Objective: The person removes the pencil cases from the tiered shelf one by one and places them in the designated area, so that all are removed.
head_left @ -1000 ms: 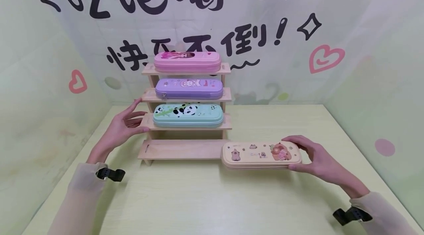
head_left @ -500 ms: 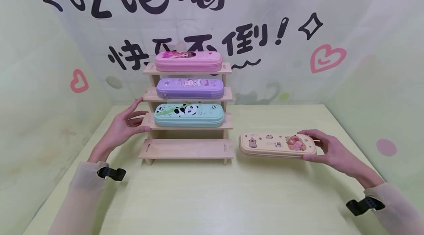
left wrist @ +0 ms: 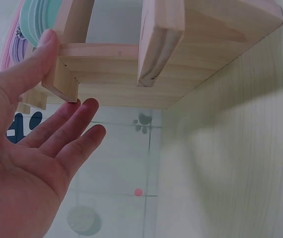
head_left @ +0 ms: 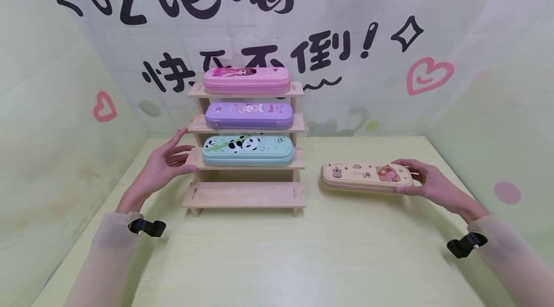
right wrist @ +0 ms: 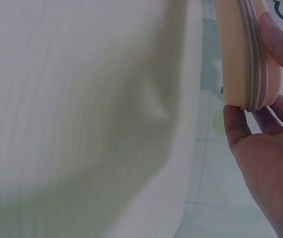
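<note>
My right hand (head_left: 421, 179) holds a cream pencil case (head_left: 363, 177) by its right end, the thumb on the near side and fingers on the far side. In the right wrist view the case's zipper (right wrist: 254, 59) faces the camera, and a gap shows between case and table. My left hand (head_left: 162, 162) touches the left ends of a stepped wooden rack (head_left: 246, 195), index finger at the second tier and thumb at the third. Its other fingers (left wrist: 82, 151) are fairly straight. On the upper tiers lie pink (head_left: 246, 86), purple (head_left: 248, 117) and mint panda (head_left: 247, 152) pencil cases.
The rack's lowest tier is bare wood. Around the pale table (head_left: 277, 259) stand fabric walls, the back one (head_left: 372, 105) with large black lettering. Black camera straps sit on both wrists.
My right hand has carried the cream pencil case away from the rack's lowest tier, to the right and then farther back. The left hand and the rack have stayed put.
</note>
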A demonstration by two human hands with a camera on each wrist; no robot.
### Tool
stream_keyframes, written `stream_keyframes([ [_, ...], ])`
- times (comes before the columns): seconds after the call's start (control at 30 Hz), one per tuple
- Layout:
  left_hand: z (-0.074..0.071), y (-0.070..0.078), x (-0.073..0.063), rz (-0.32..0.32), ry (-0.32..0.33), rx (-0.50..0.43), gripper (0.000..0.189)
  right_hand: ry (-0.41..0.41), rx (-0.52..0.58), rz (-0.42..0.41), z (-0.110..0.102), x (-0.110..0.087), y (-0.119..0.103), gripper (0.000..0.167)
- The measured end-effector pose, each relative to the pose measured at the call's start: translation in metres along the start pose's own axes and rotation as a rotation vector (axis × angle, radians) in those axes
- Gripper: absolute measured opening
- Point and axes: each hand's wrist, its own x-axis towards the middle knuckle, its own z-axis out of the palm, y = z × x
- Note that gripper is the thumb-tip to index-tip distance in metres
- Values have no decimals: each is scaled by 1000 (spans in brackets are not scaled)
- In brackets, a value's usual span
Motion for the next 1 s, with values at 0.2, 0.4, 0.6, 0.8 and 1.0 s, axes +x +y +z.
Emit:
stream_keyframes([
  [0.2, 2, -1, 2, 13, 0, -15, 103, -11, -27, 29, -8, 20, 6, 72],
  [0.4, 1, -2, 2, 19, 4, -19, 103, -5, -5, 75, -15, 36, 14, 73],
  [0.6, -1, 0, 3, 16, 4, -19, 103, -28, 26, 113, -20, 48, 21, 75],
  [0.8, -2, -1, -1, 5, 13, -25, 104, -41, 7, 146, -21, 59, 21, 76],
  [1.0, -1, 0, 1, 10, 3, -16, 104, -62, 3, 146, -23, 65, 23, 78],
])
